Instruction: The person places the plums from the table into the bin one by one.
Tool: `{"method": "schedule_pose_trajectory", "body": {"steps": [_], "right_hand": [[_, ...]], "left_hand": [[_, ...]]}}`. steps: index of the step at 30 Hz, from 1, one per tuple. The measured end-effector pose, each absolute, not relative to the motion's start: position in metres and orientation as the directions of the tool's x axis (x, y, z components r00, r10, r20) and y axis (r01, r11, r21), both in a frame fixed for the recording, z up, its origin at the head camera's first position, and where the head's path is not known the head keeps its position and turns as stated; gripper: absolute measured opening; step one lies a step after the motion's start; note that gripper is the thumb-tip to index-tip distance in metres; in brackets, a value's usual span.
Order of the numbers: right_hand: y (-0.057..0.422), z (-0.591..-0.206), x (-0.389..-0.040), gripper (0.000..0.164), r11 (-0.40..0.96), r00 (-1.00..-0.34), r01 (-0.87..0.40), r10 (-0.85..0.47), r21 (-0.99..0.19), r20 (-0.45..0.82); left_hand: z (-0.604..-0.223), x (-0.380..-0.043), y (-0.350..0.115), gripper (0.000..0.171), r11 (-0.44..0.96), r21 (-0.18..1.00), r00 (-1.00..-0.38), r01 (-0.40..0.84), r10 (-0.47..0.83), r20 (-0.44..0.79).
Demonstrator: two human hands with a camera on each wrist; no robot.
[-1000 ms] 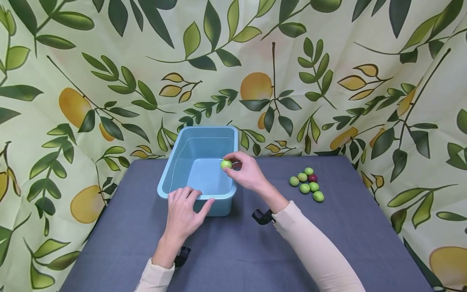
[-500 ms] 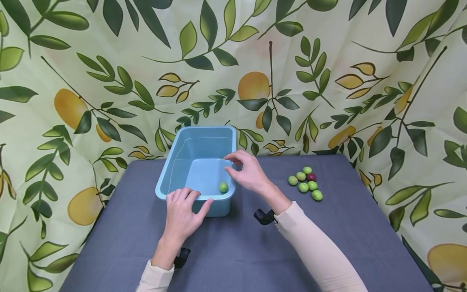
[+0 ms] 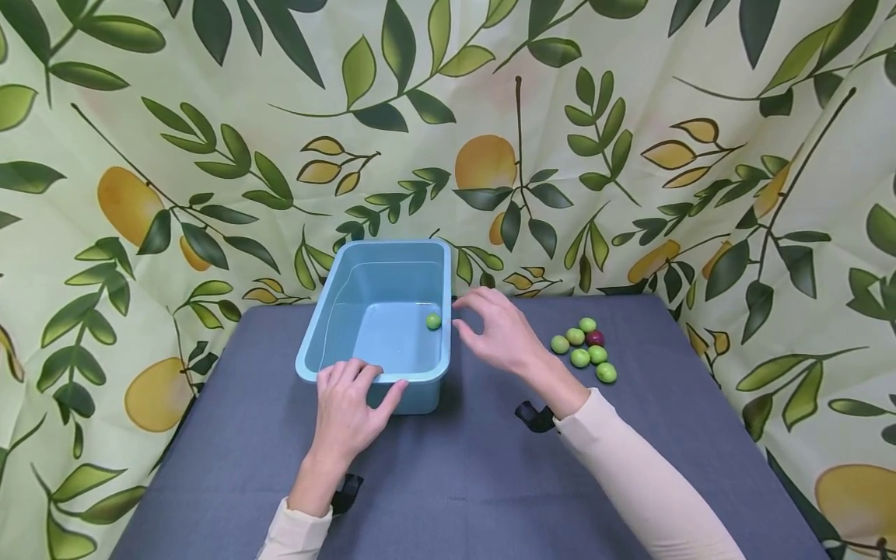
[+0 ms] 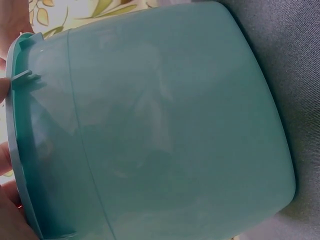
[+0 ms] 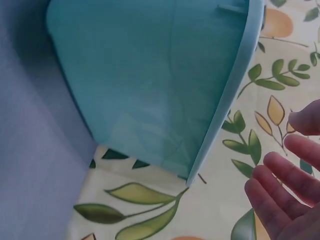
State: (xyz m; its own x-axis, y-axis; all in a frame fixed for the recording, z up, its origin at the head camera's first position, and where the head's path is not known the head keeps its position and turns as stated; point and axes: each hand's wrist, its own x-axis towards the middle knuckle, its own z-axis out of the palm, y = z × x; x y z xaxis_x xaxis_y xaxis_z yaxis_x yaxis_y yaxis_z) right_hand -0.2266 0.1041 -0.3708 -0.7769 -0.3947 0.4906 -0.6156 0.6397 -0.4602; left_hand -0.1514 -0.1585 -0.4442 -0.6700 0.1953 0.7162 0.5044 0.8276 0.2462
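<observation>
A light blue plastic basin (image 3: 308, 330) stands on the cloth. The left hand (image 3: 348, 408) holds its near rim, fingers bent over the edge and thumb spread to the right; in the left wrist view those fingertips (image 4: 4, 156) show at the rim. Inside the basin, by the right wall, lies one small round green fruit (image 3: 433, 320), like a green plum. Just outside the right rim hovers the right hand (image 3: 497, 330), with thumb and fingers apart and nothing between them. The right wrist view also shows this hand's spread fingers (image 5: 280, 187) beyond the basin rim.
Right of the right hand, several green fruits (image 3: 579, 358) and one dark red fruit (image 3: 595, 338) lie in a loose cluster on the dark grey-blue tablecloth (image 3: 448, 498). A leaf-and-fruit patterned curtain (image 3: 420, 140) hangs behind the table, close to the basin's far end.
The right hand has let go of the green fruit inside the basin and moved right, out over the rim. The fruit has rolled from the near end farther back. The left hand stays put.
</observation>
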Motion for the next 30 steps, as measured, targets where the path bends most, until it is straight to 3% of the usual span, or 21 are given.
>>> {"method": "schedule_pose_trajectory", "body": {"steps": [17, 30], "right_hand": [[0.143, -0.383, -0.235, 0.021, 0.782, -0.736, -0.604, -0.474, -0.152, 0.484], [0.179, -0.404, -0.239, 0.024, 0.833, -0.795, -0.539, -0.452, -0.128, 0.405]], "left_hand": [[-0.446, -0.152, -0.159, 0.04, 0.825, 0.24, -0.652, 0.511, 0.19, 0.734], [-0.446, -0.153, -0.158, 0.041, 0.821, 0.234, -0.633, 0.521, 0.188, 0.751]]}}
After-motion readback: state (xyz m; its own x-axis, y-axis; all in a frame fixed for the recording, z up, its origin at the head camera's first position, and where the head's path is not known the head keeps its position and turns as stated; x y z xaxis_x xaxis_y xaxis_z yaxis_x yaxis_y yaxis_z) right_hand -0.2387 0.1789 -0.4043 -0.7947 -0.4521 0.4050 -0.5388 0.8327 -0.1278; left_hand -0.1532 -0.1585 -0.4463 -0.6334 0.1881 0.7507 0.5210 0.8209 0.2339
